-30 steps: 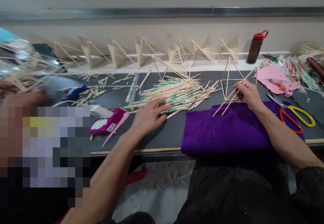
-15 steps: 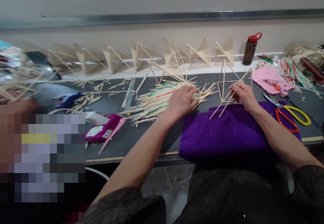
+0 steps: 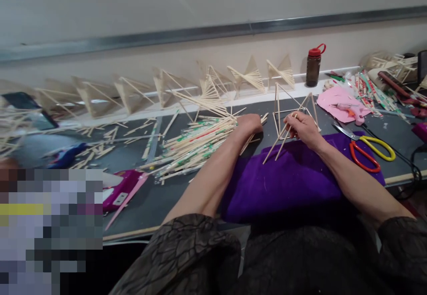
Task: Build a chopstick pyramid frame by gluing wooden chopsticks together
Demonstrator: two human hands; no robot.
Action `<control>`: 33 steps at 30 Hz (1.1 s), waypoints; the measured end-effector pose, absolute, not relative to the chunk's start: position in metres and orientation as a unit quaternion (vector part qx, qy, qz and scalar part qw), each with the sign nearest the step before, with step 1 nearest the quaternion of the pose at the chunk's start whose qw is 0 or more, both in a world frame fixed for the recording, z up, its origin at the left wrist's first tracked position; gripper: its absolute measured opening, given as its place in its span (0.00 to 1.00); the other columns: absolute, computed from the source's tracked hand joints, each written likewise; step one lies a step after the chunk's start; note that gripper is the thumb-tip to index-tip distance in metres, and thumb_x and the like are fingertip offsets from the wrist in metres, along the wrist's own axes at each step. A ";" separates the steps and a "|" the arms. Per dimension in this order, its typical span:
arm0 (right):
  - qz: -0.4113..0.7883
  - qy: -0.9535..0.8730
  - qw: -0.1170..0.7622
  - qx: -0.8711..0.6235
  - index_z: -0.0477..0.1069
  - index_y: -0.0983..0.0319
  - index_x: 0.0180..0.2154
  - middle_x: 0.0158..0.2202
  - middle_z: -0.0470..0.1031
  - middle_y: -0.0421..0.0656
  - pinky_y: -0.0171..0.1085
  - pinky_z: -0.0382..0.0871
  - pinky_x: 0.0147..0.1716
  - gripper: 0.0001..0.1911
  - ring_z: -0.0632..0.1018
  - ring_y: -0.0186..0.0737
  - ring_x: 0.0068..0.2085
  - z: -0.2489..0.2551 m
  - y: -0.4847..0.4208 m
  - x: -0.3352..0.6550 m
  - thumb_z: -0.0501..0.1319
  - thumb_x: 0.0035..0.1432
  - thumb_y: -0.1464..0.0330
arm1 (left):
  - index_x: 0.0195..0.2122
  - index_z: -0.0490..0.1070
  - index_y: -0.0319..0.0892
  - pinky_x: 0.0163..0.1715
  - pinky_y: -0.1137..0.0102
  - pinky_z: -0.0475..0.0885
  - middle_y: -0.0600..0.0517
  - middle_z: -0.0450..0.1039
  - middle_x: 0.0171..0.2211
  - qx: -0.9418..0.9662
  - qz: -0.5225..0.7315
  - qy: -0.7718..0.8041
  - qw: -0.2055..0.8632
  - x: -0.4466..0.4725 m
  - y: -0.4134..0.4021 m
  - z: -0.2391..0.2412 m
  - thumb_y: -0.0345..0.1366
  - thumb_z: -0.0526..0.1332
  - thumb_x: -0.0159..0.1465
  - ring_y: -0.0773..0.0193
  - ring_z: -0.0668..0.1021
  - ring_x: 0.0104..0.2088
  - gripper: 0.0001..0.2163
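My left hand (image 3: 250, 125) is at the right end of a heap of chopsticks (image 3: 202, 141), many in printed wrappers. Its wrist is bent and the fingers are turned down out of sight behind the back of the hand. Two bare wooden chopsticks (image 3: 274, 149) are pinched in my right hand (image 3: 303, 129), their lower ends slanting toward me over a folded purple cloth (image 3: 283, 188). Just behind this hand stands a frame of joined sticks (image 3: 276, 106); whether the hand touches it I cannot tell.
Several twisted stick structures (image 3: 248, 79) line the wall ledge, with a red-capped bottle (image 3: 312, 67). To the right lie scissors (image 3: 365, 148) and a pink glue gun (image 3: 352, 110) on pink paper. Left are cut stick pieces (image 3: 96, 152), a magenta device (image 3: 125, 192) and another person.
The view has swung, so the table things sit further left. My left hand has moved toward the heap's right end, its fingers now turned down. My right hand still pinches the two chopsticks.
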State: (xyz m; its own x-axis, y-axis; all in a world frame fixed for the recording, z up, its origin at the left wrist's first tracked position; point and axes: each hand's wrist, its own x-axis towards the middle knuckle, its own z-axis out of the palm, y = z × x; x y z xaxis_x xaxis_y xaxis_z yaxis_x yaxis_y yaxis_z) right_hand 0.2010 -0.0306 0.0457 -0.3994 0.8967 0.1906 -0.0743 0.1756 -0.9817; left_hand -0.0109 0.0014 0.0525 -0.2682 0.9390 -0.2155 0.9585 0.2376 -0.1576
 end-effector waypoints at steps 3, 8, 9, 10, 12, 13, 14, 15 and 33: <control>0.546 -0.633 0.439 -0.329 0.69 0.60 0.29 0.24 0.72 0.34 0.29 0.64 0.21 0.11 0.71 0.26 0.19 0.044 -0.030 0.201 0.60 0.63 0.64 | 0.57 0.80 0.35 0.54 0.55 0.77 0.31 0.80 0.53 0.597 -0.126 0.791 0.037 -0.012 0.005 0.050 0.35 0.68 0.58 0.38 0.81 0.56 0.25; 0.537 -0.642 0.432 -0.338 0.69 0.60 0.31 0.24 0.73 0.35 0.29 0.64 0.20 0.11 0.71 0.27 0.19 0.042 -0.027 0.201 0.60 0.63 0.62 | 0.61 0.75 0.32 0.55 0.55 0.76 0.29 0.78 0.55 0.590 -0.099 0.801 0.023 -0.012 0.006 0.046 0.30 0.63 0.61 0.39 0.80 0.58 0.25; 0.537 -0.642 0.429 -0.339 0.69 0.60 0.31 0.24 0.72 0.35 0.30 0.64 0.20 0.10 0.71 0.26 0.19 0.042 -0.027 0.201 0.59 0.64 0.63 | 0.63 0.73 0.31 0.55 0.54 0.76 0.28 0.78 0.56 0.590 -0.093 0.802 0.022 -0.012 0.005 0.045 0.29 0.62 0.61 0.39 0.80 0.58 0.27; 0.538 -0.642 0.428 -0.339 0.69 0.60 0.31 0.24 0.72 0.35 0.30 0.64 0.21 0.10 0.71 0.26 0.19 0.042 -0.027 0.201 0.59 0.64 0.63 | 0.64 0.72 0.31 0.54 0.54 0.76 0.27 0.78 0.55 0.589 -0.089 0.803 0.023 -0.013 0.005 0.045 0.29 0.62 0.61 0.39 0.80 0.58 0.27; 0.538 -0.641 0.428 -0.342 0.69 0.60 0.31 0.24 0.71 0.35 0.30 0.64 0.21 0.10 0.70 0.26 0.19 0.043 -0.028 0.201 0.59 0.64 0.64 | 0.62 0.73 0.30 0.52 0.55 0.76 0.26 0.78 0.54 0.591 -0.087 0.802 0.033 -0.016 0.006 0.045 0.29 0.62 0.61 0.38 0.81 0.56 0.26; 0.538 -0.640 0.428 -0.344 0.69 0.60 0.30 0.24 0.71 0.35 0.30 0.64 0.21 0.10 0.70 0.27 0.19 0.043 -0.028 0.201 0.59 0.64 0.65 | 0.59 0.76 0.31 0.51 0.56 0.77 0.27 0.79 0.53 0.593 -0.087 0.799 0.040 -0.017 0.007 0.045 0.30 0.62 0.61 0.38 0.81 0.55 0.24; 0.538 -0.639 0.428 -0.345 0.69 0.61 0.30 0.24 0.71 0.35 0.30 0.64 0.21 0.10 0.70 0.27 0.19 0.044 -0.028 0.201 0.59 0.64 0.65 | 0.56 0.78 0.32 0.49 0.58 0.77 0.28 0.80 0.53 0.598 -0.085 0.796 0.046 -0.019 0.009 0.046 0.30 0.62 0.61 0.39 0.82 0.54 0.21; 0.538 -0.639 0.427 -0.346 0.69 0.61 0.30 0.24 0.71 0.35 0.30 0.63 0.21 0.10 0.70 0.27 0.19 0.044 -0.028 0.201 0.59 0.64 0.65 | 0.53 0.80 0.34 0.48 0.60 0.77 0.30 0.81 0.52 0.603 -0.081 0.792 0.049 -0.021 0.011 0.048 0.31 0.62 0.62 0.40 0.82 0.54 0.19; 0.524 -0.652 0.432 -0.338 0.69 0.60 0.30 0.25 0.73 0.36 0.31 0.61 0.20 0.11 0.71 0.28 0.19 0.040 -0.027 0.203 0.58 0.61 0.61 | 0.39 0.68 0.46 0.33 0.67 0.76 0.54 0.73 0.25 0.571 0.584 0.566 0.112 -0.080 0.028 0.103 0.38 0.61 0.69 0.63 0.76 0.25 0.03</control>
State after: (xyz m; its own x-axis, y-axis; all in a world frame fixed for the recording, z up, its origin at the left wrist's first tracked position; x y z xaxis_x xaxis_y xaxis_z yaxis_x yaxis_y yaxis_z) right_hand 0.2026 -0.0274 0.0401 -0.3992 0.8929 0.2082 -0.0123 0.2218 -0.9750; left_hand -0.0800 0.0280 0.1026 -0.3220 0.7770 0.5410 0.5157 -0.3353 0.7884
